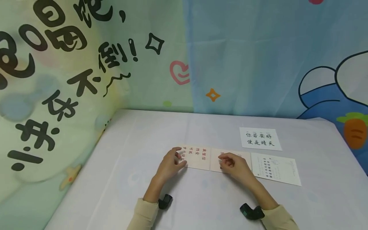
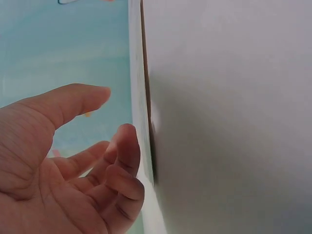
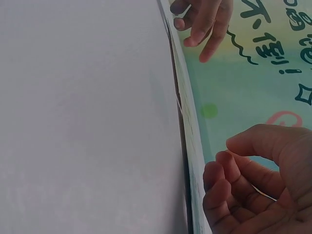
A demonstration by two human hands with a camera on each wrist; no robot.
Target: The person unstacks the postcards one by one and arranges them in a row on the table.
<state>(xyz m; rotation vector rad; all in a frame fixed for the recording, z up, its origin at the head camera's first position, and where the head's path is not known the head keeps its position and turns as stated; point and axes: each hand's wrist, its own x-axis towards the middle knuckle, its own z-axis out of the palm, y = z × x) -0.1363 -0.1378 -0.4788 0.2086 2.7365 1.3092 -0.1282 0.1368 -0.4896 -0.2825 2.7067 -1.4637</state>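
Two pale pink cards with red writing lie side by side on the white table. At the left end of the left pink card [image 1: 198, 159] is my left hand [image 1: 169, 166], thumb and forefinger spread apart. The left wrist view shows that hand [image 2: 92, 165] with bent fingers and nothing between them. My right hand [image 1: 237, 167] is over the right pink card [image 1: 214, 158] and covers part of its writing. Loosely curled, with thumb and fingertips close together, the right hand [image 3: 258, 180] shows no card in its grasp. Whether either hand touches a card, I cannot tell.
A white card with dark printed lines [image 1: 283, 169] lies just right of the pink ones. Behind it is another white card with large black characters [image 1: 260, 143]. The white cloth-covered table [image 1: 138, 143] meets a patterned backdrop [image 1: 244, 64] at the back.
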